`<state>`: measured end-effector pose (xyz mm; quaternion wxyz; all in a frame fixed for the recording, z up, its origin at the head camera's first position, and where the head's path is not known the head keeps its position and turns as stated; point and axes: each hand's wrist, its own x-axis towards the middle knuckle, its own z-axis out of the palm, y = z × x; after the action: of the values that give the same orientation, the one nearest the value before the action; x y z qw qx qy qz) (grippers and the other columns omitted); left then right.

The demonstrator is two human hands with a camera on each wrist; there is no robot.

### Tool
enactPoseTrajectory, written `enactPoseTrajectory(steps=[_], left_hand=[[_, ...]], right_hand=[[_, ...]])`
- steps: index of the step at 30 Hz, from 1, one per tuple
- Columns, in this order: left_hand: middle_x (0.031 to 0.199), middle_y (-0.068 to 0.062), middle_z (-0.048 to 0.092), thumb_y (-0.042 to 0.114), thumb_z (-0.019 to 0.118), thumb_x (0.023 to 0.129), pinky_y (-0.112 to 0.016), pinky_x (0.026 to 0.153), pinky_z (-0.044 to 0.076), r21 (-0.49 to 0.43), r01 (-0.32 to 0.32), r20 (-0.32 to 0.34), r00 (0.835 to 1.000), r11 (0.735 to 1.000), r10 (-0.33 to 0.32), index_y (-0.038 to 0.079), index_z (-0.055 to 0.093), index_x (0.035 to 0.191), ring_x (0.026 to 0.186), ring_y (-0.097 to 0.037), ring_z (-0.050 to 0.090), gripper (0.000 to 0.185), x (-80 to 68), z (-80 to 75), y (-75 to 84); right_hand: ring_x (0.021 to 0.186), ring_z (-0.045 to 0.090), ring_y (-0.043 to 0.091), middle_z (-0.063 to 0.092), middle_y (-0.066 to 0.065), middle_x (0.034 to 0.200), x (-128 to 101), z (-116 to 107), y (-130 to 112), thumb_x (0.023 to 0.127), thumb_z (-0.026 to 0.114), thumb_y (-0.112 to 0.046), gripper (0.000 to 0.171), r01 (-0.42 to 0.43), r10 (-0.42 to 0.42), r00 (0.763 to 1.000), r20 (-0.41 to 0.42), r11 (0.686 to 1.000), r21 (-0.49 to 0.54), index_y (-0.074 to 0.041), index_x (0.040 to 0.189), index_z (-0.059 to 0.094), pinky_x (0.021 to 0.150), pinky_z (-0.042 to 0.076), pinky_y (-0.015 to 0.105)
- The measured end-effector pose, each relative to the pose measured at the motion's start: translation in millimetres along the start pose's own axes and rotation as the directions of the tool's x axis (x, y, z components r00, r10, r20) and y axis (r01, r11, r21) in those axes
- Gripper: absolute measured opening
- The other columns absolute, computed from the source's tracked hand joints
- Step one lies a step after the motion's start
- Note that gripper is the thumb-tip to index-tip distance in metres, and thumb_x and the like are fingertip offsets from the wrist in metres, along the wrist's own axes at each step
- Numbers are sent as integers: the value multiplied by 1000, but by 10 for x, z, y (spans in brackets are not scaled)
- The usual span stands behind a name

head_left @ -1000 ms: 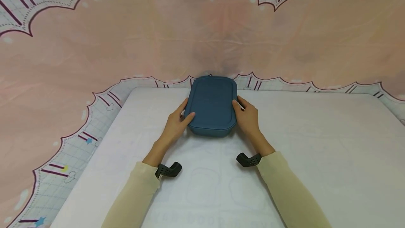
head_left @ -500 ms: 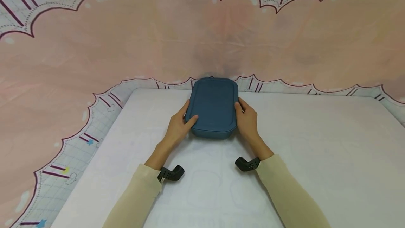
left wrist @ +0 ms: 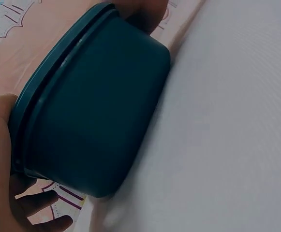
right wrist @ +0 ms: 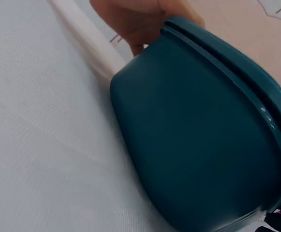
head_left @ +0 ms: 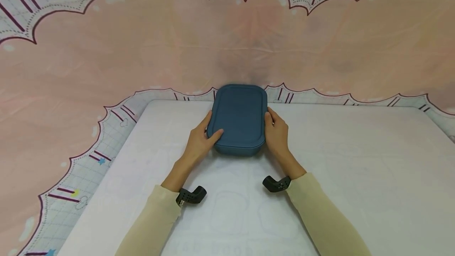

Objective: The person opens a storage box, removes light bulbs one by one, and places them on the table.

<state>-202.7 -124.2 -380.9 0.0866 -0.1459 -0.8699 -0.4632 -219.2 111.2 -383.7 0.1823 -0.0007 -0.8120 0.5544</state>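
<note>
A dark blue rectangular food container (head_left: 237,117) with its lid on is near the far edge of the white table. My left hand (head_left: 200,139) grips its left side, the thumb lying over the lid's near left corner. On the opposite side my right hand (head_left: 277,131) holds the container, thumb along the lid's right edge. In the left wrist view the container's (left wrist: 96,106) plain near end and overhanging lid rim show. The right wrist view has the same near end of the container (right wrist: 198,130), its base close to the tabletop; whether it touches, I cannot tell. The container's inside is hidden.
The white-covered table (head_left: 355,169) spreads out on both sides and in front. Behind it hangs a pinkish cloth backdrop (head_left: 177,42) with a scalloped printed border. Black wrist devices (head_left: 192,195) sit at both sleeve cuffs.
The container's far end stands slightly higher in the head view than half a second ago. My left thumb has slid a little further onto the lid. Both hands keep their hold.
</note>
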Motion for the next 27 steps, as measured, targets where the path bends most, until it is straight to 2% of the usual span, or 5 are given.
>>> enactPoseTrajectory(steps=[7,14,18,23,27], left_hand=[[151,-13,32,38,60,94,-41,110,27,33,-5,-30,1000,999,6,4,25,151,138,-26,31,75,-3,-43,91],[149,-15,35,40,59,94,-42,108,30,29,18,-72,997,999,-16,5,28,150,134,-29,37,73,-14,-71,185],[149,-15,36,41,58,94,-40,108,30,35,11,-96,995,999,-8,5,29,150,135,-28,36,73,-8,-79,217],[147,-15,38,45,57,93,-40,107,32,93,22,-112,994,995,-11,6,31,149,133,-28,39,73,-12,-101,247],[146,-15,39,45,56,94,-41,106,34,116,30,-111,994,993,-17,5,31,149,131,-29,41,73,-25,-125,266]], right_hand=[[129,45,24,52,14,136,-16,-8,-53,105,35,-22,42,27,-25,999,-42,999,30,0,136,52,106,33,36],[127,46,25,53,14,136,-22,-29,-140,103,42,-21,41,48,-44,998,-53,995,84,0,136,52,104,35,37],[113,55,28,56,14,132,-27,-37,-176,100,48,-21,41,49,-44,997,-58,994,97,-1,136,53,94,42,38],[100,56,25,62,15,119,-33,-52,-237,99,49,-21,41,52,-45,997,-67,993,104,-2,135,54,83,44,36],[109,54,20,60,14,125,-46,-57,-280,100,48,-22,42,37,-30,998,-56,992,124,-3,137,52,90,43,36]])
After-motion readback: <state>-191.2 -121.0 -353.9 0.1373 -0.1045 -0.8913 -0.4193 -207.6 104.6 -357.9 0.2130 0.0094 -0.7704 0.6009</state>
